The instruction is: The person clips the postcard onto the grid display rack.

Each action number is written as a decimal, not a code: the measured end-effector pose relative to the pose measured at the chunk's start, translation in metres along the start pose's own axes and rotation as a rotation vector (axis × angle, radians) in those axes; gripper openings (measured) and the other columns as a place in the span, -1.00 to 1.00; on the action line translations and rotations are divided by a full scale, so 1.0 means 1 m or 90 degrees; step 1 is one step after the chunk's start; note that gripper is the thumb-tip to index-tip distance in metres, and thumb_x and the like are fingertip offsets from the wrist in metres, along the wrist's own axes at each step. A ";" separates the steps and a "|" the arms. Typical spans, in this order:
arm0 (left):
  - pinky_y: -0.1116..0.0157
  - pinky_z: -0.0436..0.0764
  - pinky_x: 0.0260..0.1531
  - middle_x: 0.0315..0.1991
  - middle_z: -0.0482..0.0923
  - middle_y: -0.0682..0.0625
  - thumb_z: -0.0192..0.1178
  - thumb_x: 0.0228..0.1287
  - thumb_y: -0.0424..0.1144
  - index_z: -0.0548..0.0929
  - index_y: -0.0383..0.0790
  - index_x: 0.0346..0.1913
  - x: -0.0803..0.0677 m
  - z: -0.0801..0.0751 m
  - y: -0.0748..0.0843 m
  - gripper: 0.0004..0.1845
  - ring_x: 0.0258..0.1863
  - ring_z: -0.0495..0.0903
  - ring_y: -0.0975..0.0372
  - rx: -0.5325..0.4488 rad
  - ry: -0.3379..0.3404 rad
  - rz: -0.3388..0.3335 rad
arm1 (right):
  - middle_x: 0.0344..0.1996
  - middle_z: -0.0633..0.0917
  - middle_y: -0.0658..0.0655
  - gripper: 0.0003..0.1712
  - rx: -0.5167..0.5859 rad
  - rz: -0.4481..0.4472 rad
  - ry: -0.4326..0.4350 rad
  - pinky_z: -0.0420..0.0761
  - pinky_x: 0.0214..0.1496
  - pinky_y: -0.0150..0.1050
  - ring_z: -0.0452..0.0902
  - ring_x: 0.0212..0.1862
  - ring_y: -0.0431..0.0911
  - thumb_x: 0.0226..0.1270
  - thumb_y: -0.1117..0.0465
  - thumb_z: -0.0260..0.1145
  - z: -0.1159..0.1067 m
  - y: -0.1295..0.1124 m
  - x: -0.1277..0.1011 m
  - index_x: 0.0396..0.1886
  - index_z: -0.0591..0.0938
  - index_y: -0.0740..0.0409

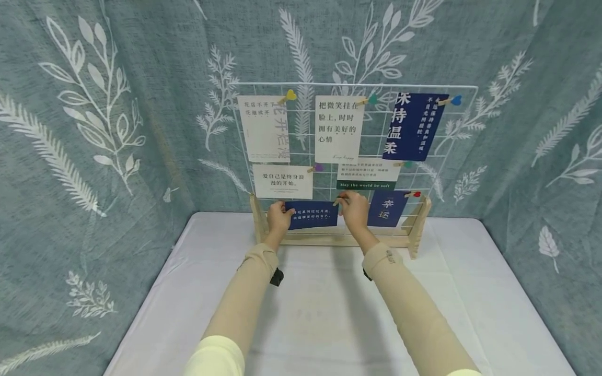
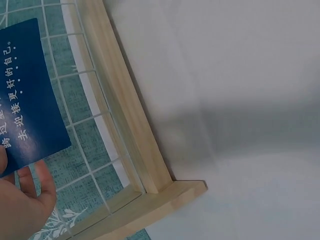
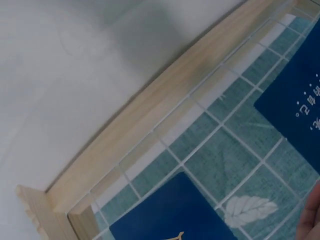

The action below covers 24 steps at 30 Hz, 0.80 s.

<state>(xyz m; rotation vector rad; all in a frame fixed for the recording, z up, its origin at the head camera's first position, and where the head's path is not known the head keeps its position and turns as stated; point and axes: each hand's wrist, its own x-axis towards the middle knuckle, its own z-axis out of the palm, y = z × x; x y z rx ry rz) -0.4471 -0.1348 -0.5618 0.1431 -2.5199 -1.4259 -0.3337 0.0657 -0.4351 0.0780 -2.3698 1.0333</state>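
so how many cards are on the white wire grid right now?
7. Top row: white card left, white card middle, navy card right. Middle row: white, white-and-green. Bottom row: navy card held by both hands, small navy card right.

Grid rack (image 1: 470, 130) on table (image 1: 470, 292), cards (image 1: 338, 128) on it, probably clipped.

A white wire grid (image 1: 463, 112) is standing upright in a pale wooden stand (image 1: 418, 224) on a table under a white cloth (image 1: 324, 313). Two white cards (image 1: 265, 128) (image 1: 337, 128) and a dark blue card (image 1: 414, 127) are hanging along the grid's top row under small coloured clips. Below them, another white card (image 1: 282, 181) and a white-and-green card (image 1: 367, 174) are hanging. A small blue card (image 1: 387, 208) is sitting at the lower right. A grey-blue curtain (image 1: 94, 130) printed with white leaves is hanging behind.
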 end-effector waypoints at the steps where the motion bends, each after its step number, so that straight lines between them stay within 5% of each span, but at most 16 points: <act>1: 0.17 0.54 0.11 0.10 0.56 -0.23 0.34 0.13 -0.15 0.54 -0.36 0.12 -0.004 -0.004 0.006 -0.48 0.10 0.56 0.02 -0.006 -0.010 -0.016 | -0.25 0.73 0.33 -0.80 0.001 0.004 -0.012 0.69 -0.31 -0.15 0.66 -0.59 0.05 0.22 0.32 0.28 0.000 -0.001 0.000 -0.24 0.66 0.40; 6: 0.13 0.54 0.09 0.05 0.58 -0.24 0.32 0.16 -0.17 0.56 -0.38 0.08 -0.010 -0.007 0.013 -0.53 0.07 0.56 -0.01 -0.010 0.006 -0.016 | -0.20 0.72 0.33 -0.80 0.014 0.018 -0.050 0.67 -0.44 -0.24 0.68 -0.54 0.04 0.27 0.33 0.24 -0.002 -0.006 -0.001 -0.18 0.64 0.39; 12: 0.38 0.59 -0.38 -0.28 0.60 -0.10 0.33 0.11 0.02 0.61 -0.35 -0.15 0.021 0.026 -0.037 -0.54 -0.33 0.60 0.20 -0.068 0.082 0.079 | -0.21 0.72 0.31 -0.77 0.001 0.009 -0.054 0.60 -0.55 -0.33 0.67 -0.55 0.01 0.33 0.30 0.20 0.001 -0.002 -0.006 -0.11 0.61 0.35; 14: 0.35 0.62 -0.33 -0.23 0.60 -0.11 0.29 0.14 0.05 0.57 -0.33 -0.06 0.022 0.028 -0.041 -0.50 -0.28 0.61 0.18 -0.109 0.050 0.044 | -0.24 0.72 0.30 -0.77 0.003 0.002 -0.049 0.59 -0.57 -0.32 0.67 -0.55 0.01 0.33 0.30 0.20 0.003 0.000 -0.008 -0.09 0.60 0.35; 19: 0.25 0.61 -0.36 -0.24 0.59 -0.11 0.33 0.10 0.03 0.39 -0.11 -0.04 0.015 0.033 -0.040 -0.52 -0.31 0.59 0.12 -0.181 0.072 -0.061 | -0.25 0.72 0.29 -0.75 0.041 -0.001 -0.022 0.66 -0.42 -0.16 0.70 -0.40 0.08 0.32 0.34 0.20 0.009 0.003 -0.016 -0.05 0.58 0.36; 24: 0.31 0.54 -0.29 -0.25 0.46 0.06 0.32 -0.30 0.42 0.31 0.16 -0.13 0.031 0.060 -0.079 -0.30 -0.28 0.45 0.24 -0.226 0.150 -0.025 | -0.14 0.68 0.34 -0.70 0.088 0.012 0.008 0.66 -0.17 -0.02 0.66 -0.21 0.16 0.28 0.42 0.14 0.012 0.002 -0.029 0.00 0.55 0.37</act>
